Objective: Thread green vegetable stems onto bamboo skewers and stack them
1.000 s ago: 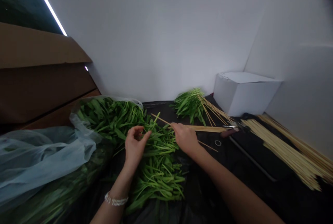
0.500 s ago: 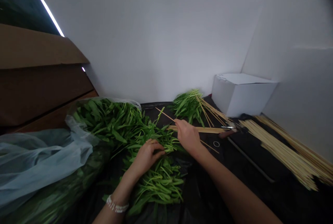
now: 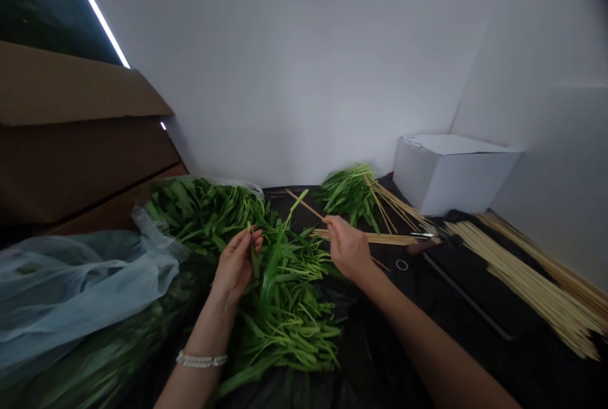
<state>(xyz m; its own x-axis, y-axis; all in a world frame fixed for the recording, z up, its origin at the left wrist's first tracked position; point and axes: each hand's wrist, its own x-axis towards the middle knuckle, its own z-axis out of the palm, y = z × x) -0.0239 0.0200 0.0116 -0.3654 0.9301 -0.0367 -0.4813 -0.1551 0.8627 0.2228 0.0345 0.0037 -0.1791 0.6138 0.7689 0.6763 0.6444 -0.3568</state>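
Observation:
My right hand (image 3: 349, 249) is closed round a thin bamboo skewer (image 3: 304, 202) that points up and left. A leafy green stem (image 3: 295, 206) crosses the skewer near its tip, its leaves hanging down; whether it is pierced I cannot tell. My left hand (image 3: 237, 262), a beaded bracelet on its wrist, pinches another green stem (image 3: 250, 238) between thumb and fingers. Below and between both hands spreads a pile of leafy greens (image 3: 294, 327) on a black surface. Several loose skewers (image 3: 389, 239) lie behind my right hand.
At left, a clear plastic bag (image 3: 90, 282) holds more greens, near a cardboard box (image 3: 80, 89). Skewered greens (image 3: 344, 192) lie at the back. To the right are a white box (image 3: 451, 171), scissors-like cutters (image 3: 425, 243), a small ring (image 3: 401, 265) and bundled skewers (image 3: 527, 289).
My left hand has lifted from the pile and moved left and up, with a green stem now in its fingers. My right hand keeps the skewer in nearly the same place.

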